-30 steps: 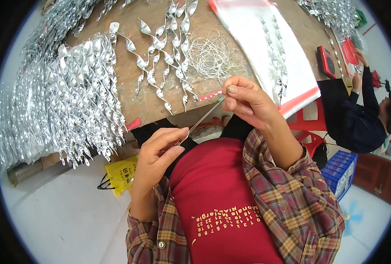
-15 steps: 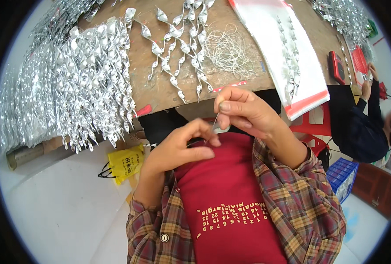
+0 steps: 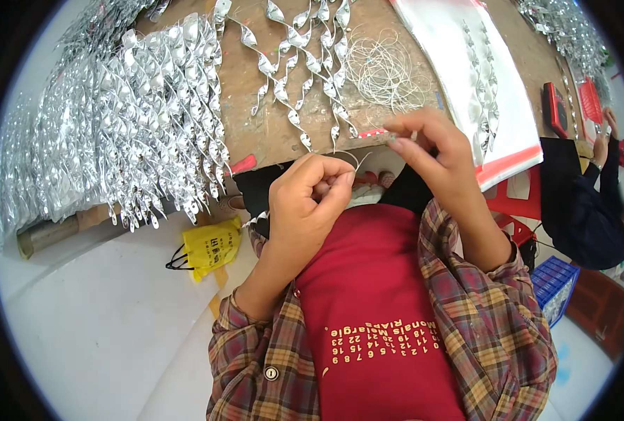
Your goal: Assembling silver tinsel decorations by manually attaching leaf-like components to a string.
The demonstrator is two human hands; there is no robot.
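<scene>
My left hand (image 3: 310,205) is closed in a pinch on a thin pale string (image 3: 360,160), whose curved end sticks out past the fingertips. A short bit of silver twisted strip (image 3: 257,219) shows beside the left wrist; whether it joins the string is hidden. My right hand (image 3: 435,156) is raised to the right, at the table's front edge. Its thumb and forefinger are apart and slightly blurred, with nothing plainly held. Beyond the hands, silver spiral strips (image 3: 301,67) lie on the brown table (image 3: 245,144), next to a loose tangle of pale string (image 3: 386,70).
A thick bunch of silver spirals (image 3: 161,119) hangs over the table's left edge. White plastic bags with red edges (image 3: 512,140) lie at right, silver strips on top. Further right are a red-and-black device (image 3: 555,110) and another person (image 3: 589,203). A yellow bag (image 3: 212,247) sits below.
My hands have drawn apart: the right moved up and right, opening its pinch, while the left closed on the string. The whole view has shifted slightly.
</scene>
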